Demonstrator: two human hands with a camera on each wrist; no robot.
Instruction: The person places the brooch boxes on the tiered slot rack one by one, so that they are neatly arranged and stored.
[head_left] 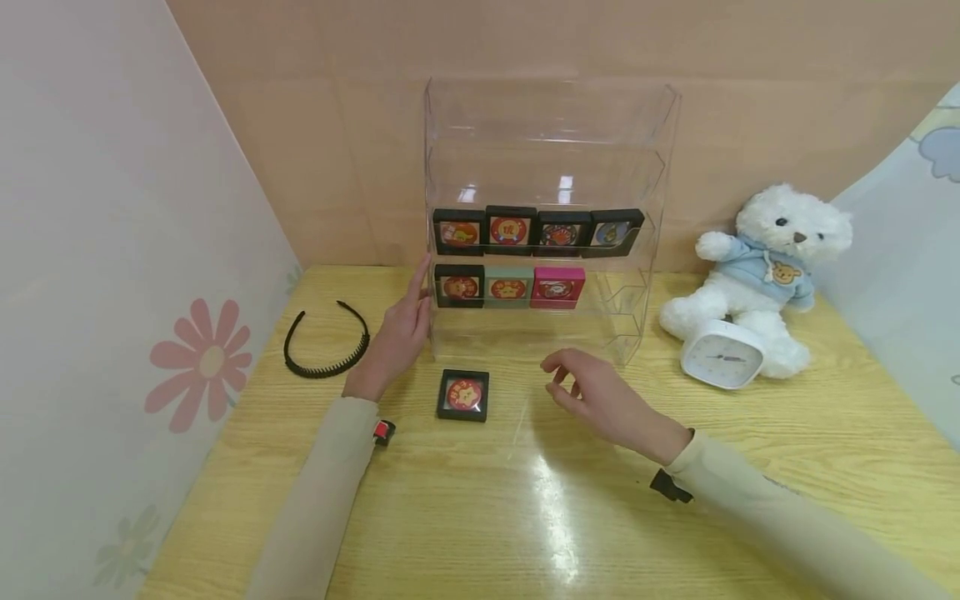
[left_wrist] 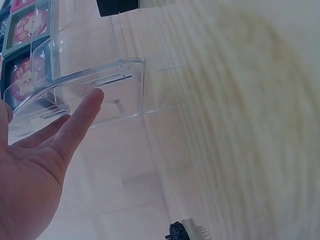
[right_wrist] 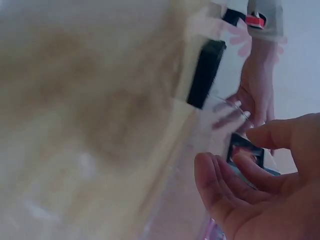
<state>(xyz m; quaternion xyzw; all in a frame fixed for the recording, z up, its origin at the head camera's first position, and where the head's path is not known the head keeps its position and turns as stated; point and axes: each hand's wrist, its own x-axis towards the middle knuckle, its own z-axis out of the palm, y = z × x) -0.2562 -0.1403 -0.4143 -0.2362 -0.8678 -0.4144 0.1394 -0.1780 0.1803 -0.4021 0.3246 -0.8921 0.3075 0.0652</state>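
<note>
A clear acrylic display rack point(head_left: 495, 171) with stepped shelves stands against the back wall. Framed round badges fill part of two shelves: several black-framed ones point(head_left: 511, 231) on the middle shelf, and below them a black point(head_left: 460, 286), a green point(head_left: 508, 287) and a pink one point(head_left: 558, 288). My left hand point(head_left: 397, 337) rests its extended fingers against the rack's left side; in the left wrist view the index finger point(left_wrist: 82, 117) reaches along the clear panel. One black-framed badge point(head_left: 463, 395) lies on the table before the rack. My right hand point(head_left: 600, 400) hovers right of it, fingers loosely bent, holding nothing.
A black toothed headband point(head_left: 326, 369) lies on the table left of my left hand. To the right sits a white teddy bear point(head_left: 776, 258) in a blue top, with a white clock point(head_left: 722, 356) leaning at its legs. Walls border the table on both sides.
</note>
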